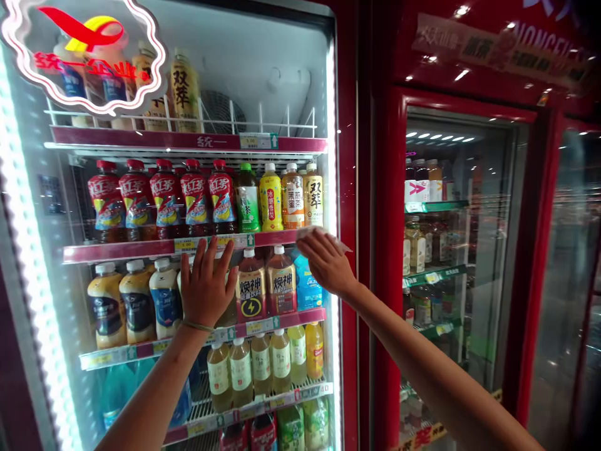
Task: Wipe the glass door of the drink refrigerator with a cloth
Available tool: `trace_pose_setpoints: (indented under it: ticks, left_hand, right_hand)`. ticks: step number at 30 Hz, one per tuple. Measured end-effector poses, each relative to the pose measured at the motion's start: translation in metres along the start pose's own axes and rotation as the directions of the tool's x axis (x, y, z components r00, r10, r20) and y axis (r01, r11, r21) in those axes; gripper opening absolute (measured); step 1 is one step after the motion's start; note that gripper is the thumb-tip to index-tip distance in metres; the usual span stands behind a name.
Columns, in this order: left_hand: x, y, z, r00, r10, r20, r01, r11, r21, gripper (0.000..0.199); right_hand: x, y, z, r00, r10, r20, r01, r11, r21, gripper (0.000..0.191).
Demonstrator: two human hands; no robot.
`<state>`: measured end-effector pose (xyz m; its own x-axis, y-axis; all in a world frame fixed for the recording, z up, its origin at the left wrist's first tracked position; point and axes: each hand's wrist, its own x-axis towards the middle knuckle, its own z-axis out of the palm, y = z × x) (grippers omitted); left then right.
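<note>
My left hand (206, 285) is spread flat against the glass door (263, 81) of a lit drinks fridge, fingers apart, with a thin band round its wrist. Behind it are bottles on the second and third shelves. My right hand (328, 260) lies on the glass near the door's right edge, over the second shelf's price strip. Beneath its fingers is a thin white wipe or tissue (346, 246), mostly covered by the hand. Close behind the right hand stand a bottle with a cream label (313, 194) and a blue pack (310, 285).
Red-capped tea bottles (164, 194) line the second shelf. A neon sign (84, 56) glows at the upper left of the glass. The red door frame (347, 351) runs down beside my right hand. Another red fridge (469, 94) with stocked shelves stands to the right.
</note>
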<state>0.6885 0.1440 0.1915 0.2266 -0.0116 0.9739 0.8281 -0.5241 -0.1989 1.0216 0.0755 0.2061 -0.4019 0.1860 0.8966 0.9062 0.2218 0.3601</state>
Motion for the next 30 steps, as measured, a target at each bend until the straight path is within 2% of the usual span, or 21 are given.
trace_pose_setpoints:
  ticks: [1, 2, 4, 6, 8, 10, 12, 14, 16, 19, 22, 24, 26, 28, 30]
  left_hand:
    - [0.000, 0.000, 0.000, 1.000, 0.000, 0.003, 0.000, 1.000, 0.002, 0.070]
    - [0.000, 0.000, 0.000, 1.000, -0.001, 0.005, 0.001, 1.000, 0.000, 0.070]
    - [0.001, 0.001, 0.000, 1.000, -0.007, 0.002, 0.007, 1.000, -0.014, 0.070]
    - [0.001, 0.001, 0.000, 1.000, -0.007, -0.003, 0.007, 1.000, -0.031, 0.070]
    - [0.000, 0.002, 0.000, 1.000, 0.000, -0.007, 0.000, 1.000, -0.026, 0.070]
    - [-0.001, 0.001, -0.001, 1.000, 0.019, -0.020, -0.018, 1.000, 0.003, 0.070]
    - [0.001, -0.001, -0.002, 0.998, 0.038, -0.041, -0.037, 0.999, 0.037, 0.069]
    - [0.009, -0.002, -0.003, 0.995, 0.081, -0.058, -0.078, 0.995, 0.057, 0.068]
    - [0.026, -0.001, -0.003, 0.986, 0.152, -0.071, -0.148, 0.987, 0.060, 0.067]
    - [0.065, 0.010, -0.001, 0.968, 0.238, -0.083, -0.235, 0.971, 0.045, 0.064]
    - [0.107, 0.028, 0.005, 0.950, 0.297, -0.096, -0.299, 0.954, 0.001, 0.064]
    - [0.129, 0.041, 0.011, 0.939, 0.334, -0.080, -0.337, 0.941, -0.024, 0.062]
    - [0.143, 0.051, 0.017, 0.940, 0.331, -0.075, -0.336, 0.940, -0.059, 0.061]
    - [0.149, 0.059, 0.023, 0.945, 0.321, -0.067, -0.326, 0.941, -0.089, 0.060]
    - [0.150, 0.064, 0.028, 0.948, 0.314, -0.060, -0.319, 0.943, -0.097, 0.059]
  right_hand:
    - [-0.001, 0.002, -0.003, 0.997, -0.061, 0.040, 0.060, 0.998, 0.010, 0.068]
    - [0.000, 0.008, -0.006, 0.997, -0.062, 0.046, 0.062, 0.998, 0.009, 0.066]
    - [0.010, 0.026, -0.014, 0.996, 0.082, -0.033, -0.083, 0.996, -0.013, 0.064]
    - [0.022, 0.040, -0.017, 0.957, 0.251, -0.142, -0.255, 0.967, -0.012, 0.065]
    - [0.028, 0.040, -0.015, 0.931, 0.313, -0.187, -0.319, 0.948, -0.001, 0.067]
    - [0.024, 0.030, -0.009, 0.959, 0.245, -0.145, -0.250, 0.968, -0.013, 0.068]
    - [0.013, 0.020, -0.005, 0.998, 0.054, -0.028, -0.055, 0.998, -0.029, 0.067]
    - [0.008, 0.022, -0.007, 0.992, -0.118, 0.037, 0.119, 0.992, -0.033, 0.064]
    - [0.018, 0.037, -0.014, 0.993, -0.116, -0.028, 0.114, 0.992, -0.055, 0.062]
    - [0.053, 0.064, -0.024, 0.982, 0.065, -0.176, -0.078, 0.995, -0.065, 0.063]
    - [0.077, 0.069, -0.025, 0.971, 0.141, -0.194, -0.156, 0.986, -0.063, 0.067]
    - [0.068, 0.057, -0.021, 0.985, 0.077, -0.155, -0.090, 0.993, -0.074, 0.070]
    - [0.044, 0.045, -0.018, 0.994, -0.078, -0.078, 0.072, 0.994, -0.086, 0.072]
    - [0.018, 0.039, -0.018, 0.978, -0.209, -0.007, 0.208, 0.974, -0.094, 0.073]
    - [0.005, 0.046, -0.022, 0.974, -0.225, 0.014, 0.226, 0.968, -0.110, 0.073]
